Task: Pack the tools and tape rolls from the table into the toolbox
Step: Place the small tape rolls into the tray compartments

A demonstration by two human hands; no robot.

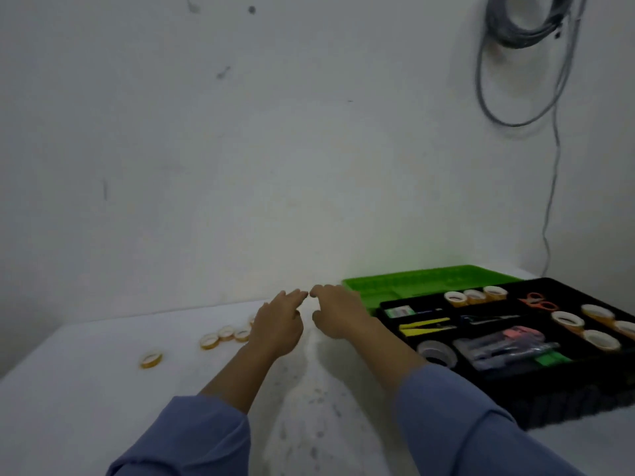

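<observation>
A black toolbox (488,379) lies open at the right of the white table, its green lid (429,280) behind it. Inside are several yellow tape rolls (567,319), orange scissors (537,301), a yellow-handled tool (424,326) and a grey tape roll (436,352). Several small yellow tape rolls lie on the table: one alone (151,359) at the left, a cluster (225,334) beside my left hand. My left hand (276,326) and my right hand (338,312) hover side by side over the table's far middle. Both have relaxed fingers and hold nothing.
The table (326,424) ends at a white wall. Grey cables (522,63) hang coiled on the wall above the toolbox, and one strand drops down behind it. Blue sleeves cover both forearms.
</observation>
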